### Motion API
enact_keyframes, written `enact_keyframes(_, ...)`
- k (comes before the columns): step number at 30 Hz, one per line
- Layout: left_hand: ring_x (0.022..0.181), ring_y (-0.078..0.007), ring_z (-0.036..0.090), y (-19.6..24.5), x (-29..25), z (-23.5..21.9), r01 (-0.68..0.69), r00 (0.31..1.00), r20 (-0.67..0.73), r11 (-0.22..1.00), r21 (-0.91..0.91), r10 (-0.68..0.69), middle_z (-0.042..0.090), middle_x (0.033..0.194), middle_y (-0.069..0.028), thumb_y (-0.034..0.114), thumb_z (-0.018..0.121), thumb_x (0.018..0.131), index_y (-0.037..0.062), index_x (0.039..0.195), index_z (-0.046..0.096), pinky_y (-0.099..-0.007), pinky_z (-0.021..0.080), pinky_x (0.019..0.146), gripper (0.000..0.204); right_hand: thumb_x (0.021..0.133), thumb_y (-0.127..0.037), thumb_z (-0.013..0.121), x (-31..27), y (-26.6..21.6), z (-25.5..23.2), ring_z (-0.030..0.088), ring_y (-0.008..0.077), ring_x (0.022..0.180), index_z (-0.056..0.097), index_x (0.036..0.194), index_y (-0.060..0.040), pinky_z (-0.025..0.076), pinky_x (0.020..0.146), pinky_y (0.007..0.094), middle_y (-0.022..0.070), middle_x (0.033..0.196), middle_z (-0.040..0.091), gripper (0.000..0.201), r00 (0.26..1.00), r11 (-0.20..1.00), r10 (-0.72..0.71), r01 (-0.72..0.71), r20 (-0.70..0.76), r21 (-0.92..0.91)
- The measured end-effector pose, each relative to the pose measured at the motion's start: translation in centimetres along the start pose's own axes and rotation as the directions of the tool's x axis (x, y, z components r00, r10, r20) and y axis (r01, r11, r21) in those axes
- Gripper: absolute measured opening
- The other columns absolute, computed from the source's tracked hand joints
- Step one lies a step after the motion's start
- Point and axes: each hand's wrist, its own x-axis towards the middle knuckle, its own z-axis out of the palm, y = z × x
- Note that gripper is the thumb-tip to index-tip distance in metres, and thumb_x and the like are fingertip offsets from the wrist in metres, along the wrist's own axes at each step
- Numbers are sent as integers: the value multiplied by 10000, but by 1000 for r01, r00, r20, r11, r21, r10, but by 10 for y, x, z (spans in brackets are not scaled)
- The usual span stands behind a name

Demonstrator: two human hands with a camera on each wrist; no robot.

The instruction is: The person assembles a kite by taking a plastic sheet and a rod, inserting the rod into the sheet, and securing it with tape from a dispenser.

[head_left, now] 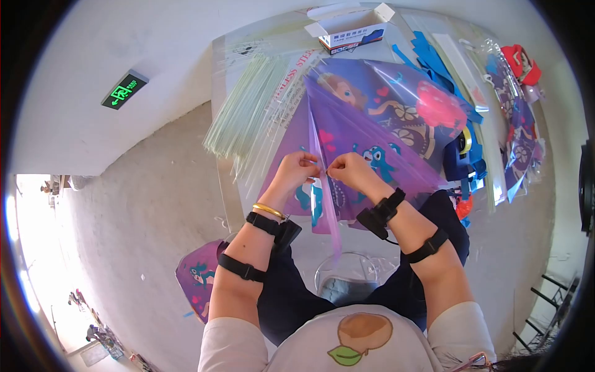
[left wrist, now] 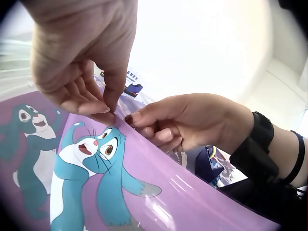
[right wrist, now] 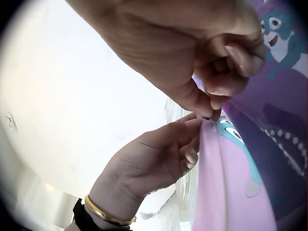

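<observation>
A purple cartoon-printed plastic sheet [head_left: 347, 133] spreads over the table in front of me, with a narrow fold [head_left: 328, 211] raised along its middle and hanging off the near edge. My left hand [head_left: 297, 170] pinches the fold's edge between thumb and fingers. Right beside it, my right hand [head_left: 352, 172] pinches the same edge, its fingertips almost meeting the left ones. In the left wrist view, a blue rabbit figure [left wrist: 86, 178] shows on the sheet below the fingers. The right wrist view has the fold [right wrist: 210, 178] dropping down from both hands.
Left on the table lies a bundle of thin pale rods [head_left: 238, 111]. An open cardboard box [head_left: 353, 38] stands at the back. Blue strips [head_left: 434, 62], a yellow tape roll [head_left: 465, 141] and wrapped printed pieces [head_left: 517, 133] lie on the right. Another purple printed piece [head_left: 197, 276] is low at left.
</observation>
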Motion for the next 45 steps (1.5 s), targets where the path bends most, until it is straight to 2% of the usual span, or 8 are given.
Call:
enact_keyframes(15,800,-145,697,0,4,6,22,1000,1,1000,-8,-22,707,871,-78,73,706,865,2,1110,609,-237,501,645,272,777,-220,706,6,2,-7,655,219,631,709,798,37,491,603,342,149,682,673,258,998,998,55,-56,33,38)
enact_keyframes(23,795,-162,710,-3,5,3,2,1000,5,1000,-27,-2,711,859,-89,58,713,852,-6,1094,612,-235,516,629,270,732,-264,741,20,0,-4,676,279,638,703,753,27,506,610,370,167,669,664,294,994,994,84,-78,69,-78)
enact_keyframes(30,763,-188,720,-5,7,3,-24,1000,-15,1000,2,24,701,839,-115,4,711,809,-46,1073,618,-252,546,614,284,710,-313,744,32,-9,0,668,288,639,689,698,26,503,613,375,171,671,661,344,984,970,143,-119,104,-211)
enact_keyframes(32,763,-189,721,-6,7,2,-24,1000,-18,1000,10,24,701,840,-116,1,711,807,-46,1072,616,-253,546,611,286,742,-281,735,34,-10,1,596,185,619,668,727,-5,446,576,333,95,653,620,285,972,970,184,-155,147,-190)
enact_keyframes(34,790,-163,718,-4,7,1,1,1000,8,1000,23,-1,714,858,-93,29,692,849,-5,1074,608,-236,526,625,243,742,-278,735,34,-12,1,584,177,618,663,726,-9,438,573,330,88,650,610,279,966,968,207,-179,155,-176)
enact_keyframes(36,773,-174,718,-1,4,3,1,1000,-9,1000,29,-1,704,842,-101,18,703,827,-20,1073,598,-245,533,613,270,742,-275,734,34,-11,1,573,169,617,659,726,-14,430,570,328,81,647,600,273,959,966,231,-205,164,-160)
enact_keyframes(39,755,-183,717,0,4,3,9,1000,-27,1000,26,-8,692,822,-107,11,716,803,-32,1070,586,-256,536,602,300,692,-328,748,35,-5,3,661,227,632,692,728,13,497,598,338,144,678,663,347,973,973,197,-179,118,-148)
enact_keyframes(45,770,-124,703,0,3,0,43,999,-14,996,84,-42,702,831,-48,54,688,827,36,1065,595,-234,495,631,257,737,-222,715,33,-6,-2,606,165,627,690,761,0,454,593,312,83,669,642,225,979,987,136,-120,154,-106)
